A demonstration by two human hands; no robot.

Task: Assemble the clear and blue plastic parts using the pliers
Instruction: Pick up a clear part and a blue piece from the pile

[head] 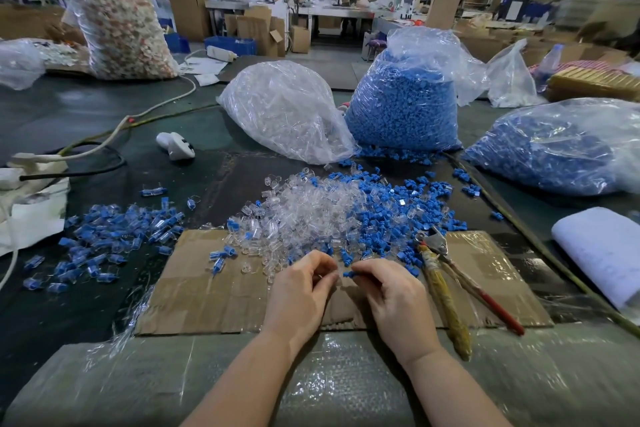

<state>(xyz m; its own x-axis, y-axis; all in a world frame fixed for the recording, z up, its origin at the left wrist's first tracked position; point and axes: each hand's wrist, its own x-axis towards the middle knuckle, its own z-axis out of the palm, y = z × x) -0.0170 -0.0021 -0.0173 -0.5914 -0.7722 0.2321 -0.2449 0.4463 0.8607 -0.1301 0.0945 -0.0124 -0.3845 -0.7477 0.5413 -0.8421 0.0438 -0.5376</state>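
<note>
My left hand [304,288] pinches a small clear plastic part [327,274] over the cardboard sheet [221,291]. Just to its right, my right hand [388,291] pinches a blue plastic part [349,274], its tip pointing at the clear one; the two parts are close but apart. A heap of loose clear parts [311,208] and blue parts [391,204] lies just beyond my fingers. The pliers [446,274], with a taped yellow handle and a red one, lie on the cardboard to the right of my right hand, untouched.
Assembled blue-and-clear pieces [107,236] are scattered at the left. Behind the heap stand a bag of clear parts [287,111] and two bags of blue parts [401,104] [557,149]. A white cloth [602,250] lies at the right, cables [114,128] at the left.
</note>
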